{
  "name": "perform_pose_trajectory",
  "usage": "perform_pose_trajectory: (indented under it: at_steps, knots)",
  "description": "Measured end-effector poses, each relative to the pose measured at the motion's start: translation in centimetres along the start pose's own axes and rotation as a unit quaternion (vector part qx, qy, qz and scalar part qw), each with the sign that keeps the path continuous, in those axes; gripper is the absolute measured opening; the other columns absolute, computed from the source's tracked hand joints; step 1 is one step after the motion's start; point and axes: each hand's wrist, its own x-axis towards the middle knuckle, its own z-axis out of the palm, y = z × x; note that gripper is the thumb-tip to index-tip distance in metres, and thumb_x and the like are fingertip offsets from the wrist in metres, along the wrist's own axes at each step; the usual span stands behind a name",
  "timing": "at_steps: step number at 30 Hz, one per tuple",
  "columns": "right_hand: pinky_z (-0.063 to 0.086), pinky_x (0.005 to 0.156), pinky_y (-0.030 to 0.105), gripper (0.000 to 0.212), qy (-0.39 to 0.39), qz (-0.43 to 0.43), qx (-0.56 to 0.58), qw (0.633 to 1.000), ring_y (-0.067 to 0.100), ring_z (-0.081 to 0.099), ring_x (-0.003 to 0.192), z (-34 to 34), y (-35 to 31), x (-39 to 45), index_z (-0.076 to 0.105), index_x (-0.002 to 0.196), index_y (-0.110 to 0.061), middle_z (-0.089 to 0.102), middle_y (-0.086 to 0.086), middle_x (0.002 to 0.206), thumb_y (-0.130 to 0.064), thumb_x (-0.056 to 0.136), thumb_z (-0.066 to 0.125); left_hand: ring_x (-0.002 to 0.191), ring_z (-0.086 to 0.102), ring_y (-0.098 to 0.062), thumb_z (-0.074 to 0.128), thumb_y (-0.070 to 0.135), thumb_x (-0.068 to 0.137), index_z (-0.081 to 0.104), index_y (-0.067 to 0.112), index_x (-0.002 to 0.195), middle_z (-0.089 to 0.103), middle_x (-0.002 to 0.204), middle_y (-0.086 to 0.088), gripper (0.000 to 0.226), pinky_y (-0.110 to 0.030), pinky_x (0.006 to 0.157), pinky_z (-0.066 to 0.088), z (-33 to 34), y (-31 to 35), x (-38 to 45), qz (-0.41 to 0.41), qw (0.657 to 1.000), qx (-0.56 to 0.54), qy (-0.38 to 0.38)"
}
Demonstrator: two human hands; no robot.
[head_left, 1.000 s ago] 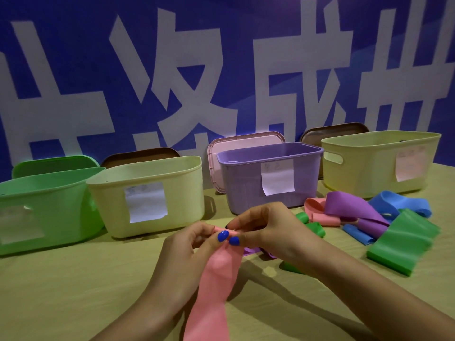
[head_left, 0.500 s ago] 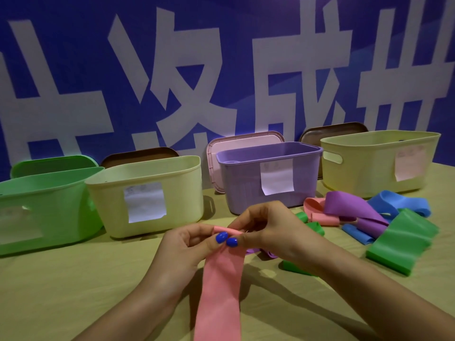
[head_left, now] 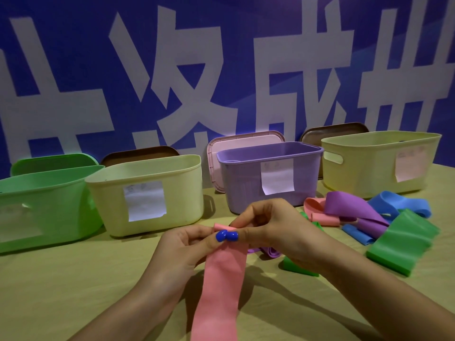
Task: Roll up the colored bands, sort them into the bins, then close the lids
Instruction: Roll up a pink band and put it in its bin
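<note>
Both my hands pinch the pink band's (head_left: 222, 279) rolled top edge, left hand (head_left: 183, 244) and right hand (head_left: 273, 226) thumb to thumb, just in front of the purple bin (head_left: 270, 175). The band hangs lengthwise straight toward me, so I'd say rolling continues downward.

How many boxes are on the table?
4. A green plastic bin sits far left, a pale yellow plastic bin next to it, a purple plastic bin in the middle, and another pale yellow bin far right. None looks hidden.
</note>
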Motion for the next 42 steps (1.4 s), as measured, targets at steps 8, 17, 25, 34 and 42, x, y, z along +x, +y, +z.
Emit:
perform_pose_trajectory:
  at_steps: [8,17,25,34,42]
  knots:
    - [0.055,0.073,0.035,0.017,0.007,0.002,-0.012,1.0,0.013,0.063,0.068,0.0,-0.04,-0.03,0.064,0.082,-0.015,0.065,0.005,0.073,-0.003,0.075,0.074,0.083,0.07,-0.021,0.064,0.009,0.068,0.076,0.006,0.09,0.073,0.094,-0.019,0.025,-0.029,0.075,0.054,0.3,-0.13,-0.02,-0.036,0.997,-0.066,-0.028]
    - [0.052,0.082,0.05,0.02,-0.008,0.0,-0.022,1.0,0.018,0.063,0.072,0.0,-0.25,-0.09,0.067,0.088,-0.017,0.066,0.003,0.074,-0.012,0.072,0.077,0.079,0.069,-0.018,0.069,0.015,0.065,0.076,0.003,0.082,0.073,0.089,-0.019,0.022,-0.02,0.067,0.055,0.05,0.19,0.04,0.016,0.998,-0.049,-0.026]
    - [0.056,0.078,0.038,0.006,0.025,0.003,-0.026,0.999,0.01,0.067,0.07,0.09,0.09,0.13,0.069,0.083,-0.017,0.072,0.008,0.082,-0.015,0.086,0.065,0.084,0.071,-0.022,0.067,0.007,0.063,0.075,0.009,0.083,0.074,0.091,-0.016,0.022,-0.023,0.074,0.058,-0.06,0.17,0.24,0.04,0.998,-0.051,0.02]
    - [0.056,0.083,0.044,0.007,0.031,0.005,-0.007,0.999,0.025,0.07,0.086,-0.15,0.4,0.27,0.069,0.081,-0.015,0.072,0.013,0.088,-0.007,0.081,0.07,0.088,0.071,-0.023,0.071,0.016,0.058,0.075,0.008,0.088,0.074,0.09,-0.015,0.031,-0.035,0.088,0.054,-0.29,0.32,0.19,0.024,0.999,0.002,0.021]
    - [0.056,0.081,0.038,0.015,-0.016,0.012,-0.019,1.0,0.02,0.069,0.087,-0.28,0.68,0.38,0.072,0.095,-0.02,0.073,0.007,0.091,-0.011,0.086,0.064,0.082,0.071,-0.013,0.071,0.007,0.061,0.077,0.015,0.076,0.075,0.085,-0.006,0.019,-0.015,0.069,0.054,-0.39,0.42,0.18,0.078,0.996,0.033,0.037]
